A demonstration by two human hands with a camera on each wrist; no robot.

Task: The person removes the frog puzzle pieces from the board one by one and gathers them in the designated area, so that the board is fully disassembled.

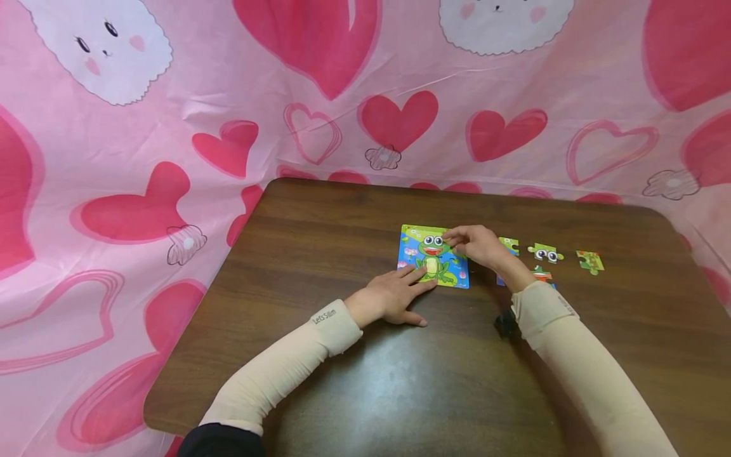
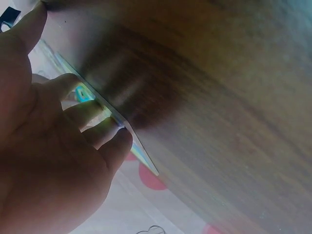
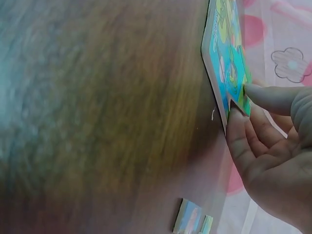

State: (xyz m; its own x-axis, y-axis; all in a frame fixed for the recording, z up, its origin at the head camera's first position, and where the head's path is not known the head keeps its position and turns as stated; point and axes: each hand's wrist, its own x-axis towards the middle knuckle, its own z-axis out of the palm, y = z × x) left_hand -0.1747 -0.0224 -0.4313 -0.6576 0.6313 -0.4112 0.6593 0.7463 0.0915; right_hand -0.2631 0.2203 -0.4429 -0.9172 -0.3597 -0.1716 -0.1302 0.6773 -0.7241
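A square frog picture puzzle board (image 1: 407, 260) with a blue and green picture lies on the table. My left hand (image 1: 391, 295) rests with spread fingers over its lower left edge. In the left wrist view the fingertips (image 2: 122, 139) press on the board's edge. At the board's upper right side is my right hand (image 1: 482, 246). Its thumb and fingers pinch a green jigsaw piece (image 3: 245, 108), which is tilted up from the board in the right wrist view. The right hand partly hides that corner of the picture.
Right of the board lie loose jigsaw pieces: one with frog eyes (image 1: 546, 254), a red-mouthed one (image 1: 542, 275), a green and brown one (image 1: 591, 261) and a partly hidden one (image 1: 509, 244). The brown wooden table (image 1: 320, 241) meets a pink heart-patterned cloth (image 1: 342, 146) behind.
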